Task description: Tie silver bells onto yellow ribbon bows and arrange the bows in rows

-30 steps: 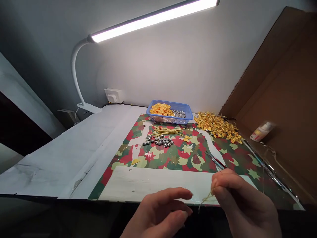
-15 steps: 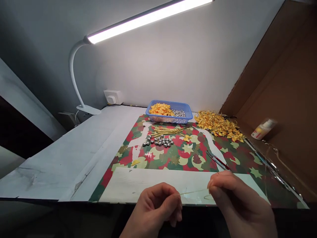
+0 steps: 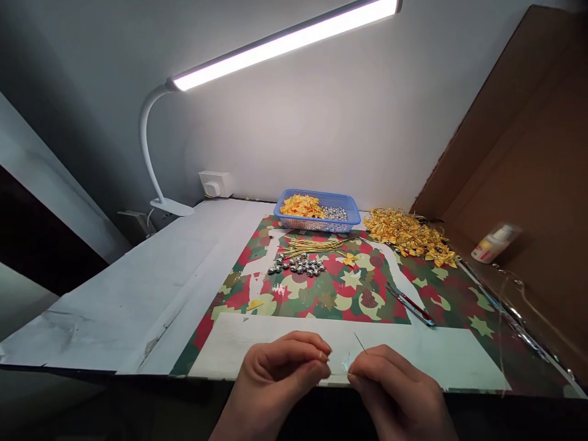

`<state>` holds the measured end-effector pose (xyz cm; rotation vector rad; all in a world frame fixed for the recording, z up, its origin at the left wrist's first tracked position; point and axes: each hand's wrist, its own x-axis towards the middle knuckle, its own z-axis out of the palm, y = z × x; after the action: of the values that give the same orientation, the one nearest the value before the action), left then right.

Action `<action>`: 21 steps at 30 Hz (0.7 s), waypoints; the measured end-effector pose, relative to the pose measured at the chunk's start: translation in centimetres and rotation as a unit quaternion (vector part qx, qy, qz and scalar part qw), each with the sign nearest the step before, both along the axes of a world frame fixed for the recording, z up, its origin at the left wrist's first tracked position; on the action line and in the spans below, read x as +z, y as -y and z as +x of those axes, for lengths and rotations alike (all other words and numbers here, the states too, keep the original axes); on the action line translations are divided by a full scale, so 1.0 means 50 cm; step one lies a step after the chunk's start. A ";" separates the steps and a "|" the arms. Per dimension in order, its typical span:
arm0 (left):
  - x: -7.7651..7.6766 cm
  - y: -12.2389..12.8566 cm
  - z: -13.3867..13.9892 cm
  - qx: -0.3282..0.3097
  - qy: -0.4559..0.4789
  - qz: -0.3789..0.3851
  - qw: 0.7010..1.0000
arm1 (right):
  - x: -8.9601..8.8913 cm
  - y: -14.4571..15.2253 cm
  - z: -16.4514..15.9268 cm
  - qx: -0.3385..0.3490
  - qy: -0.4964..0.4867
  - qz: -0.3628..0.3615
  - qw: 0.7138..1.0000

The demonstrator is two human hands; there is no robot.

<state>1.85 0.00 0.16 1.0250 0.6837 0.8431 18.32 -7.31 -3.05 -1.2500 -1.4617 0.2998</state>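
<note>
Over the near edge of the table, my left hand [image 3: 287,375] is closed in a pinch, thumb against forefinger. A tiny pale bit shows at its fingertips, too small to name. Just to the right, my right hand [image 3: 397,387] also pinches, and a thin cord [image 3: 360,342] sticks up from behind its fingers, looking dark here. The two sets of fingertips are a small gap apart. Beneath and beyond them lies a white strip [image 3: 294,331]. Farther off are silver bells [image 3: 301,265], a bundle of gold cords [image 3: 312,246] and one yellow bow-like piece [image 3: 350,260].
A blue basket [image 3: 316,228] holds yellow pieces and small silver beads at the back. Right of it lies a heap of gold trimmings [image 3: 407,233]. Red-handled tweezers or snips [image 3: 411,304] lie at the right, near a white bottle [image 3: 496,243]. A lamp [image 3: 285,46] hangs above.
My right hand has moved left, close to my left hand. The thin gold cord that stretched between both hands no longer shows there; a strand now points up by my right fingers.
</note>
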 end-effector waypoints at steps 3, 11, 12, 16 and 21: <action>-0.007 -0.006 -0.003 -0.067 -0.113 0.181 0.975 | 0.012 -0.004 -0.002 0.003 0.004 0.036 0.999; -0.014 0.005 0.010 -0.129 -0.124 0.175 0.968 | 0.025 -0.009 -0.011 0.022 0.019 0.032 0.999; -0.014 0.005 0.010 -0.120 -0.122 0.149 0.974 | 0.025 -0.009 -0.011 0.024 0.019 0.033 0.999; -0.011 0.001 0.009 -0.096 -0.105 0.060 0.988 | 0.028 -0.008 -0.009 0.025 0.009 0.035 0.999; -0.010 -0.003 0.013 -0.057 -0.116 0.046 0.991 | 0.035 -0.007 -0.011 0.034 -0.011 0.027 0.999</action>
<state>2.48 0.14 -0.34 1.2474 0.7795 0.6662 17.75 -6.95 -1.31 -1.1514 -1.4857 0.3161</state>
